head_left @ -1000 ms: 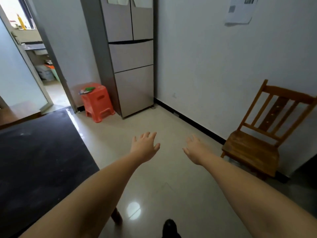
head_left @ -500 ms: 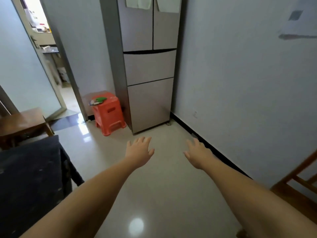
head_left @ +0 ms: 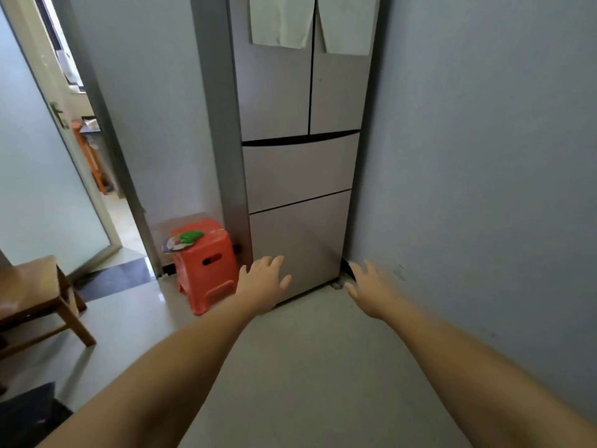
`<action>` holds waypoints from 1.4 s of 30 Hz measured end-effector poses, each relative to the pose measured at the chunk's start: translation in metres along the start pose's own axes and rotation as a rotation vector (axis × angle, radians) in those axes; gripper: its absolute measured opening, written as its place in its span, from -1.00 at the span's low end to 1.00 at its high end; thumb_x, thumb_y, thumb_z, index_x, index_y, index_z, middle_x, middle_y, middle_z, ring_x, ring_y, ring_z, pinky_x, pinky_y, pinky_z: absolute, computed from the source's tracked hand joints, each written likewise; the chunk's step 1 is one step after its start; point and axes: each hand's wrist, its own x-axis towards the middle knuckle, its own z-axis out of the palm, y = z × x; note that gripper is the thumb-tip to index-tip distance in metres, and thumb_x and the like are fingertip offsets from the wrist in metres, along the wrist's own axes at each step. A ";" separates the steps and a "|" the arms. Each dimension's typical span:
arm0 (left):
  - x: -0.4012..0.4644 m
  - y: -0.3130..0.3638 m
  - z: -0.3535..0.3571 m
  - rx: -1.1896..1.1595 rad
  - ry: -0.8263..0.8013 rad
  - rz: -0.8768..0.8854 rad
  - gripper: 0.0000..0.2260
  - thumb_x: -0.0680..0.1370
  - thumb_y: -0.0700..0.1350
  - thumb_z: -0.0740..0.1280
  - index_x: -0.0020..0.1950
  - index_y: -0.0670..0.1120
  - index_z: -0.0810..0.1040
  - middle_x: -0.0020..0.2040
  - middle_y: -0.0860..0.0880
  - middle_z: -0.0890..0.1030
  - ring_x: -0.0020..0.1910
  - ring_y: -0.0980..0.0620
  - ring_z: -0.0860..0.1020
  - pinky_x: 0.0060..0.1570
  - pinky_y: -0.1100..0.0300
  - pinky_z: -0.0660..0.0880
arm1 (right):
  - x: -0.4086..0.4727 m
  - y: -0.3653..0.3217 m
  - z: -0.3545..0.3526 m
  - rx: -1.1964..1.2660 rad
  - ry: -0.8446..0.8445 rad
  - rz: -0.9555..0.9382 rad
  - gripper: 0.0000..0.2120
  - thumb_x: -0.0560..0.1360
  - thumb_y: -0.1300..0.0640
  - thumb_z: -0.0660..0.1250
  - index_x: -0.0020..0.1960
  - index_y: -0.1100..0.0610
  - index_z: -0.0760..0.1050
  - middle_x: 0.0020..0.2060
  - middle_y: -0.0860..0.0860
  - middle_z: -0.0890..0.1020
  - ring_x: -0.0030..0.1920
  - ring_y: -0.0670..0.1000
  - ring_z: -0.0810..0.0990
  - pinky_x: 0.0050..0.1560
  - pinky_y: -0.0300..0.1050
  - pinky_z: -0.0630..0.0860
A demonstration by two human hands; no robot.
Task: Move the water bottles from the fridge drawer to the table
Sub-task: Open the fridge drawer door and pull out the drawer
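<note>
progress is nil, we judge: the fridge (head_left: 300, 150) in the upper centre of the frame shows two top doors and two drawers, all closed, so everything is left to do. we count no water bottles in view (presumably inside a drawer). our left hand (head_left: 263, 286) and right hand (head_left: 371, 291), fingers spread and empty, reach toward the lower drawer (head_left: 298, 244). one red stool (head_left: 205, 263) stands centre left.

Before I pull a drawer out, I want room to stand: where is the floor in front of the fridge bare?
Bare floor runs from the fridge toward the viewer, bordered right by the wall. The left is crowded: the orange stool stands beside the fridge, with a wooden table further left.
</note>
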 end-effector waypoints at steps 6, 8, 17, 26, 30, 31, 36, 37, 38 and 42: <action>0.098 -0.031 0.005 -0.041 -0.054 -0.066 -0.50 0.61 0.12 0.10 0.52 0.01 0.16 0.49 -0.07 0.28 0.46 -0.09 0.26 0.43 -0.17 0.18 | 0.106 -0.012 -0.011 -0.038 -0.043 -0.008 -0.44 0.65 -0.11 -0.01 0.57 0.04 -0.04 0.55 0.14 0.01 0.51 0.20 0.12 0.45 0.14 0.21; 0.140 -0.042 0.010 -0.039 -0.054 -0.085 -0.50 0.61 0.12 0.11 0.52 0.01 0.16 0.50 -0.07 0.27 0.46 -0.10 0.27 0.42 -0.15 0.19 | 0.152 -0.013 -0.011 -0.064 -0.045 -0.032 -0.45 0.65 -0.11 -0.02 0.57 0.04 -0.04 0.55 0.14 0.02 0.51 0.19 0.12 0.45 0.15 0.21; 0.333 -0.079 -0.007 -0.010 0.018 -0.171 -0.48 0.61 0.12 0.12 0.53 -0.02 0.15 0.49 -0.09 0.27 0.45 -0.12 0.27 0.40 -0.10 0.24 | 0.361 -0.014 -0.057 -0.143 -0.032 -0.114 -0.45 0.65 -0.12 -0.02 0.58 0.02 -0.06 0.56 0.12 0.02 0.51 0.17 0.11 0.43 0.16 0.18; 0.477 -0.137 -0.018 -0.113 0.024 -0.328 -0.46 0.60 0.11 0.15 0.53 -0.04 0.14 0.47 -0.13 0.29 0.42 -0.15 0.31 0.34 -0.14 0.34 | 0.544 -0.063 -0.094 -0.150 -0.019 -0.273 -0.45 0.65 -0.11 -0.02 0.58 0.03 -0.05 0.56 0.08 0.03 0.54 0.12 0.05 0.47 0.16 0.12; 0.534 -0.168 -0.020 -0.248 0.059 -0.392 -0.41 0.59 0.10 0.20 0.53 -0.13 0.12 0.44 -0.21 0.32 0.39 -0.22 0.34 0.33 -0.11 0.36 | 0.601 -0.100 -0.095 -0.106 0.061 -0.376 -0.45 0.65 -0.09 -0.01 0.58 0.07 -0.02 0.56 0.03 0.06 0.56 0.05 0.00 0.51 0.16 0.02; 0.551 -0.174 -0.021 -0.305 0.081 -0.410 -0.39 0.59 0.10 0.22 0.53 -0.15 0.11 0.45 -0.22 0.31 0.40 -0.22 0.34 0.35 -0.10 0.35 | 0.614 -0.110 -0.097 -0.092 0.084 -0.392 -0.44 0.65 -0.08 -0.01 0.58 0.09 -0.03 0.56 0.03 0.05 0.56 0.03 -0.01 0.52 0.15 -0.02; 0.618 -0.204 -0.039 -0.547 0.184 -0.488 -0.28 0.48 0.21 0.31 0.50 -0.14 0.17 0.43 -0.18 0.37 0.37 -0.17 0.40 0.33 -0.10 0.40 | 0.670 -0.154 -0.113 -0.109 0.178 -0.449 -0.39 0.64 -0.08 0.01 0.58 0.16 -0.09 0.57 0.03 0.00 0.57 0.00 -0.08 0.53 0.14 -0.12; 0.629 -0.211 -0.038 -0.598 0.200 -0.467 -0.33 0.47 0.20 0.33 0.46 -0.11 0.26 0.39 -0.14 0.43 0.33 -0.14 0.45 0.31 -0.08 0.43 | 0.678 -0.159 -0.114 -0.108 0.167 -0.447 -0.39 0.64 -0.08 0.01 0.58 0.17 -0.09 0.57 0.04 0.01 0.57 0.01 -0.08 0.53 0.15 -0.12; 0.634 -0.212 -0.040 -0.641 0.210 -0.460 -0.42 0.48 0.15 0.35 0.39 -0.10 0.34 0.33 -0.10 0.49 0.29 -0.10 0.49 0.28 -0.03 0.45 | 0.685 -0.163 -0.113 -0.102 0.150 -0.440 -0.39 0.64 -0.08 0.02 0.57 0.17 -0.07 0.57 0.05 0.03 0.57 0.03 -0.06 0.53 0.16 -0.12; 0.652 -0.225 -0.035 -0.708 0.204 -0.462 -0.56 0.50 0.11 0.37 0.26 -0.10 0.45 0.21 -0.09 0.58 0.21 -0.11 0.55 0.21 0.00 0.48 | 0.706 -0.168 -0.109 -0.109 0.142 -0.430 -0.42 0.62 -0.06 0.09 0.54 0.18 0.05 0.47 0.11 0.21 0.51 0.09 0.11 0.51 0.21 -0.07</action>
